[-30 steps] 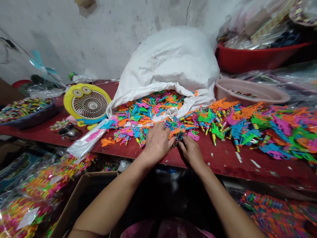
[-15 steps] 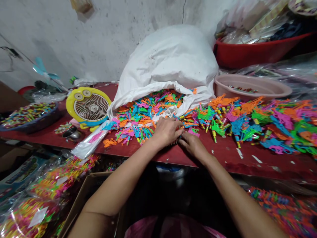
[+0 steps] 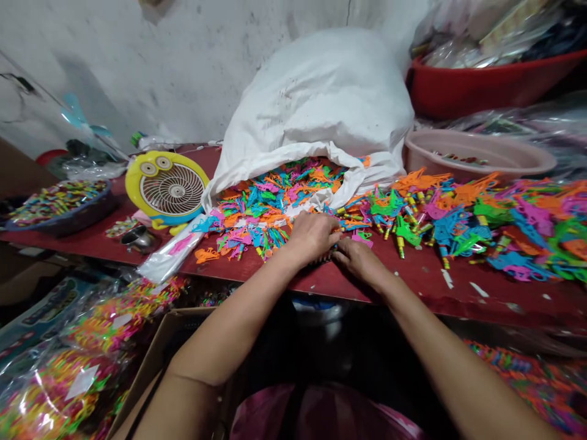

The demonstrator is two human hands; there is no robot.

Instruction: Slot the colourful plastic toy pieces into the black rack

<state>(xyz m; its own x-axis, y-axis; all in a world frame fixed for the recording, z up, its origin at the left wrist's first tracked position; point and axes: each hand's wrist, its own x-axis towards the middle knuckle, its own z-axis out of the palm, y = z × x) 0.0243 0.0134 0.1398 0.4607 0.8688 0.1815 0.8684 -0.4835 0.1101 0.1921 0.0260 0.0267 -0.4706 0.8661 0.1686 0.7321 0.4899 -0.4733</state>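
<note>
My left hand [image 3: 312, 236] and my right hand [image 3: 355, 256] meet at the front of the red table [image 3: 257, 275], fingers curled close together. Whatever is between the fingers is hidden by the hands; it is too small to make out. Just beyond them, bright plastic toy guns [image 3: 275, 194] in orange, blue, pink and green spill from the mouth of a big white sack [image 3: 321, 98]. A second heap of these toy guns [image 3: 458, 223], some with yellow striped tubes attached, spreads to the right of my right hand.
A yellow cartoon fan [image 3: 177, 190], a metal cup [image 3: 139, 239] and clear plastic bags [image 3: 167, 250] lie to the left. A blue basin [image 3: 68, 223] holds small colourful pieces. Pink [image 3: 481, 142] and red basins [image 3: 495, 91] stand right. Filled bags [image 3: 101, 342] and a cardboard box [image 3: 153, 360] sit below.
The view has shifted slightly, so the table's things appear a little to the right and mostly higher. Both hands remain together at the same spot, with only small finger movement.
</note>
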